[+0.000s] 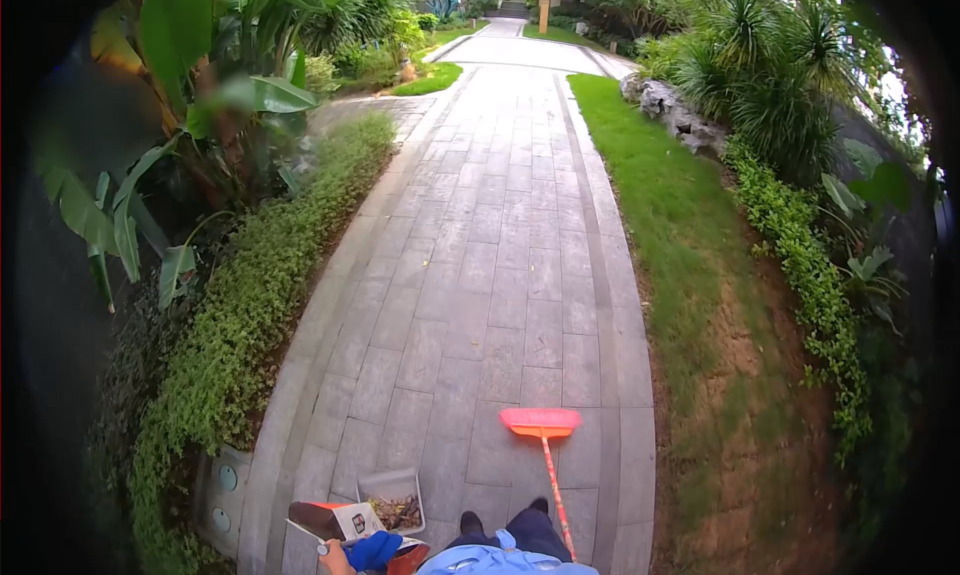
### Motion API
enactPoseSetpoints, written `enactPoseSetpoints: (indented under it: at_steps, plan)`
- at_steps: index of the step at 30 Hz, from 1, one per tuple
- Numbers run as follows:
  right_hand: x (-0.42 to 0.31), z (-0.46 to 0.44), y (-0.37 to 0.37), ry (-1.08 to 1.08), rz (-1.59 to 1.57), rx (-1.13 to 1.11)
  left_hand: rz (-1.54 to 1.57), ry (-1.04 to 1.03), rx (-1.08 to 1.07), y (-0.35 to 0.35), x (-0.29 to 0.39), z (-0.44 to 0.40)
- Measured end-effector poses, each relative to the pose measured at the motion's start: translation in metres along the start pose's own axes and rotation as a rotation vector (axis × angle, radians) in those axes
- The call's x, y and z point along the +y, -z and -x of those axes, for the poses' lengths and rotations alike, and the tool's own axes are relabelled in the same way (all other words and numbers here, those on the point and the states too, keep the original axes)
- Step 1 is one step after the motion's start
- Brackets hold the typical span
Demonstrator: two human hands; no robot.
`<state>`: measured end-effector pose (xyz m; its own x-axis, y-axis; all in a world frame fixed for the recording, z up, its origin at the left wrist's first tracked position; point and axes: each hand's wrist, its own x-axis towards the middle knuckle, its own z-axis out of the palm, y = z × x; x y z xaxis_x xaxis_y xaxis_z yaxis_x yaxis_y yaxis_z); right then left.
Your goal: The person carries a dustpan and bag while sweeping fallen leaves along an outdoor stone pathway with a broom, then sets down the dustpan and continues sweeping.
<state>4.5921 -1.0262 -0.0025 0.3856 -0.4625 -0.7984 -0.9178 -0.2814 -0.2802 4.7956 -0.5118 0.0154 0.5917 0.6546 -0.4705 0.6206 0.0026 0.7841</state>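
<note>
At the bottom left, my left hand (338, 558) is closed at the end of a thin handle (322, 549), which seems to belong to the dustpan; its fingers are partly cut off by the frame edge. Just beyond is the grey dustpan (418, 510), with dry leaves (396, 513) inside. An orange, white and brown box-like piece (352, 521) and a bunched blue cloth (374, 551) lie between hand and pan. A broom with pink bristles and an orange head (541, 422) rests on the paving, its patterned handle (556, 485) running down beside my body. My right hand is out of view.
The paved path (480, 275) runs straight ahead, with a few small fallen bits on it. A low hedge (250, 305) and large-leaved plants border the left side. On the right are a grass strip (665, 195), rocks (680, 115) and shrubs.
</note>
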Motion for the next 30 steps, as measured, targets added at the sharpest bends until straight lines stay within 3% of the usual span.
enactPoseSetpoints:
  at_steps: [5,7,10,15,18,20,21,22,24,26,30]
  plan:
    - [-0.046,-0.060,0.027,-0.084,-0.070,0.039,-0.090,0.032,0.054,-0.049,0.095,0.035]
    - [-0.081,-0.103,0.049,-0.137,-0.125,0.055,-0.053,-0.016,0.156,-0.061,0.059,-0.003]
    - [-0.156,-0.185,0.098,-0.225,-0.258,0.076,0.025,0.026,0.234,-0.095,0.085,0.006]
    - [-0.301,-0.257,0.207,-0.118,-0.481,-0.070,0.176,0.034,0.368,-0.139,0.123,0.020]
    - [-0.266,-0.247,0.209,-0.094,-0.612,-0.137,0.331,-0.017,0.400,-0.154,0.124,0.005]
    - [-0.199,-0.208,0.206,0.003,-0.356,-0.218,0.324,0.028,0.363,-0.144,0.114,-0.004]
    - [-0.166,-0.193,0.206,0.064,-0.232,-0.254,0.290,-0.089,0.484,-0.153,0.107,-0.011]
    - [-0.143,-0.181,0.206,0.097,-0.119,-0.261,0.279,-0.010,0.436,-0.165,0.137,0.013]
    - [-0.116,-0.161,0.202,0.081,0.022,-0.244,0.287,0.002,0.452,-0.176,0.131,0.013]
    - [-0.115,-0.155,0.202,0.066,0.081,-0.216,0.238,0.113,0.399,-0.184,0.146,0.022]
    - [-0.168,-0.202,0.220,0.151,0.087,-0.148,0.305,0.103,0.357,-0.200,0.130,0.004]
